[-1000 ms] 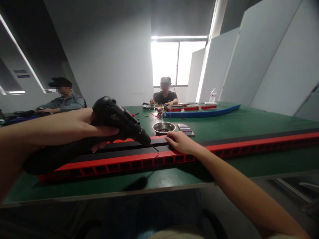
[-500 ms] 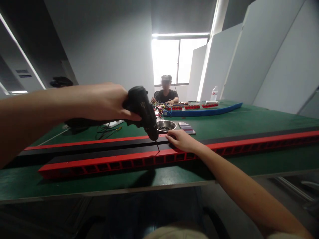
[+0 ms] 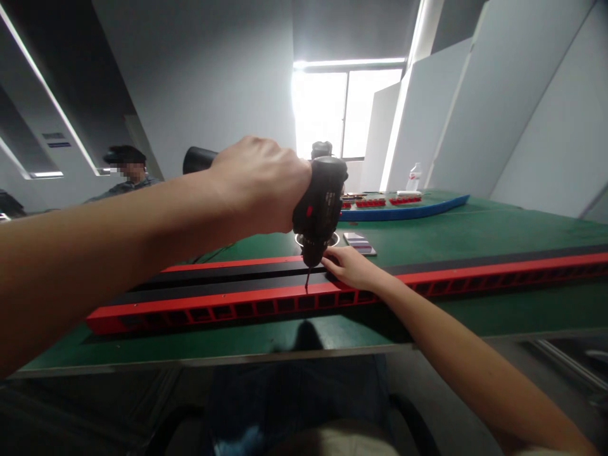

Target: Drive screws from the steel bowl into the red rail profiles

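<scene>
A black cordless drill [image 3: 319, 202] is gripped in my left hand [image 3: 263, 180]. It points down, and its thin bit [image 3: 308, 278] meets the red top edge of a long red and black bar [image 3: 266, 292] with a row of square openings along its front. On the black top of the bar, just right of the bit, rests my right hand [image 3: 354, 269]. Its fingers are closed, and anything between the fingertips is hidden. Behind the drill, a metal bowl [image 3: 336, 240] shows only part of its rim.
A flat pale object [image 3: 360, 243] lies right of the bowl. A second red and black bar [image 3: 228, 265] lies behind the first. Farther back are a blue strip [image 3: 408, 214], red pieces [image 3: 370, 203] and a bottle [image 3: 415, 177]. Co-workers sit at the back and left [image 3: 130, 174].
My left hand has swung the drill more upright and to the right, with its bit still at the red edge. The drill now covers much of the bowl. My right hand stays on the bar.
</scene>
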Demonstrator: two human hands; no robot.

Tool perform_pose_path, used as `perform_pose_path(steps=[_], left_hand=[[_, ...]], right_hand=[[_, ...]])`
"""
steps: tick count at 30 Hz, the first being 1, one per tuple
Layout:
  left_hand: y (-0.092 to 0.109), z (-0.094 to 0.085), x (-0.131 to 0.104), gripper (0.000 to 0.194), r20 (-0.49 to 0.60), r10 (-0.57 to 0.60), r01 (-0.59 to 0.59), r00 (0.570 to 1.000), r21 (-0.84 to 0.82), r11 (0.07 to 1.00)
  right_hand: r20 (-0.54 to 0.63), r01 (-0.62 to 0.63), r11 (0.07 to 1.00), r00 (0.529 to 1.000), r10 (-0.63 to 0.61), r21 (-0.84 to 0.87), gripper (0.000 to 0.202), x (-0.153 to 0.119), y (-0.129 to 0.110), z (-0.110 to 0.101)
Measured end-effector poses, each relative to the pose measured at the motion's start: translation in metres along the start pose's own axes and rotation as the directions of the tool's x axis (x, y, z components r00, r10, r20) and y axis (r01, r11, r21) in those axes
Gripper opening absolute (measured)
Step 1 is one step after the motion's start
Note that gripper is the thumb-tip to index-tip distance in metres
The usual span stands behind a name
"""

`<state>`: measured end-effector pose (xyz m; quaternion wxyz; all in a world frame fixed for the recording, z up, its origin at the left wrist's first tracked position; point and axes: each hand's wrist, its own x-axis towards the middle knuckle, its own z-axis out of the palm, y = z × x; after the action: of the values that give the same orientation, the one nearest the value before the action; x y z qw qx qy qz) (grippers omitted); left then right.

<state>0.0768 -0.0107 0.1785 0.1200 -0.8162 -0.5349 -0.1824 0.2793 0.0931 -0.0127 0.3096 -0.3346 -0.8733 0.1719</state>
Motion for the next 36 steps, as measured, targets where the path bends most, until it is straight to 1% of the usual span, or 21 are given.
perform_pose_path(steps=[4, 7, 9, 12, 14, 16, 18, 21, 24, 26, 28, 30, 31, 32, 34, 35, 36], left_hand=[[-0.005, 0.001, 0.003, 0.032, -0.009, -0.018, 0.019, 1.000, 0.121, 0.992], [-0.006, 0.000, 0.003, 0.037, 0.020, -0.001, -0.004, 1.000, 0.252, 0.968], [-0.005, -0.001, 0.002, 0.038, 0.032, 0.014, -0.023, 0.999, 0.297, 0.955], [-0.004, -0.001, 0.001, 0.035, 0.029, 0.015, -0.022, 0.999, 0.280, 0.960], [-0.004, -0.001, 0.002, 0.031, 0.003, -0.003, 0.002, 1.000, 0.217, 0.976], [-0.005, 0.000, 0.002, 0.030, -0.016, -0.012, 0.015, 1.000, 0.190, 0.982], [-0.006, 0.000, 0.002, 0.031, -0.012, 0.009, -0.006, 1.000, 0.238, 0.971], [-0.008, 0.001, 0.001, 0.036, 0.012, 0.052, -0.052, 0.999, 0.359, 0.932], [-0.012, 0.002, 0.000, 0.046, -0.001, 0.077, -0.071, 0.997, 0.375, 0.925], [-0.015, 0.003, 0.001, 0.047, -0.033, 0.088, -0.073, 0.996, 0.319, 0.945], [-0.017, 0.002, 0.003, 0.046, -0.034, 0.077, -0.065, 0.996, 0.264, 0.962], [-0.017, -0.004, 0.006, 0.047, 0.039, 0.054, -0.062, 0.998, 0.237, 0.969], [-0.016, -0.008, 0.008, 0.046, 0.116, 0.042, -0.068, 0.992, 0.228, 0.971], [-0.015, -0.012, 0.009, 0.044, 0.208, 0.034, -0.078, 0.978, 0.207, 0.975], [-0.014, -0.021, 0.011, 0.036, 0.390, 0.027, -0.084, 0.920, 0.131, 0.988], [-0.015, -0.024, 0.012, 0.030, 0.415, 0.020, -0.050, 0.910, 0.062, 0.997], [-0.018, -0.027, 0.011, 0.025, 0.380, 0.007, 0.002, 0.925, -0.022, 1.000]], right_hand=[[0.014, 0.013, 1.000, 1.000, -0.012, -0.028, 0.026, 0.000, -0.001, 0.000], [0.030, 0.025, 0.998, 0.999, -0.023, -0.060, 0.027, 0.000, -0.001, 0.000], [0.030, 0.041, 0.996, 0.999, -0.039, -0.084, 0.028, -0.001, -0.002, 0.000], [0.019, 0.055, 0.993, 0.998, -0.053, -0.104, 0.028, -0.001, -0.002, 0.000], [0.013, 0.057, 0.991, 0.998, -0.056, -0.119, 0.029, -0.002, -0.002, 0.000], [-0.004, 0.052, 0.985, 0.999, -0.054, -0.163, 0.031, -0.003, -0.002, 0.000], [-0.036, 0.034, 0.970, 0.998, -0.044, -0.240, 0.030, -0.003, -0.001, 0.000], [-0.073, -0.005, 0.928, 0.997, -0.024, -0.372, 0.029, -0.005, -0.004, 0.001], [-0.018, -0.009, 0.901, 1.000, 0.001, -0.434, 0.026, -0.009, -0.013, 0.007], [0.041, 0.008, 0.896, 0.999, 0.011, -0.443, 0.020, -0.014, -0.022, 0.013], [0.069, 0.005, 0.885, 0.997, 0.031, -0.466, 0.020, -0.020, -0.031, 0.020], [0.066, -0.027, 0.860, 0.995, 0.070, -0.510, 0.026, -0.025, -0.038, 0.024], [0.067, -0.037, 0.845, 0.994, 0.085, -0.533, 0.028, -0.026, -0.039, 0.026], [0.071, -0.039, 0.831, 0.993, 0.094, -0.554, 0.031, -0.027, -0.040, 0.026], [0.092, -0.019, 0.812, 0.992, 0.089, -0.584, 0.034, -0.027, -0.039, 0.026], [0.103, -0.004, 0.806, 0.991, 0.081, -0.592, 0.034, -0.027, -0.037, 0.026], [0.108, 0.007, 0.801, 0.991, 0.073, -0.598, 0.033, -0.027, -0.036, 0.025]])
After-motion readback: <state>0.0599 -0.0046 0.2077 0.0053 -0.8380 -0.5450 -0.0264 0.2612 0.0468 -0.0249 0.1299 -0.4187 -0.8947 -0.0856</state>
